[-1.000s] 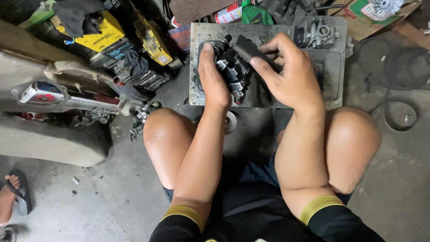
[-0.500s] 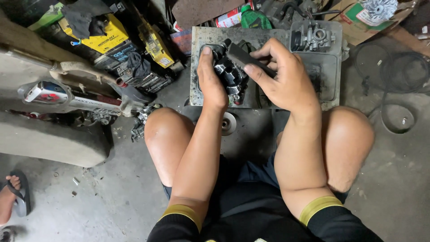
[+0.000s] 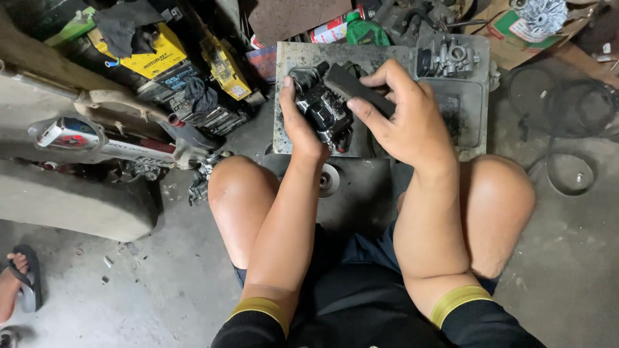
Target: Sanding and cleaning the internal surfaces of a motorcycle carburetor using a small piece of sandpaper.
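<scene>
The left hand (image 3: 302, 129) is closed around a grimy black metal engine part (image 3: 324, 109), thumb on its near side, holding it just above a shallow, dirty grey metal tray (image 3: 290, 77) on the concrete floor in front of the person's knees. The right hand (image 3: 406, 122) grips a flat dark rectangular block (image 3: 358, 91), fingers curled over its top edge and thumb beneath; the block's far end lies against the engine part, though whether it truly touches is hard to tell from above. At the tray's far right corner sits a silver carburettor (image 3: 451, 57). Left of the tray lie stacked yellow and black batteries (image 3: 151, 55), and beyond it a green plastic bottle (image 3: 367, 31). Another person's foot in a dark sandal (image 3: 16, 280) shows at the left edge.
</scene>
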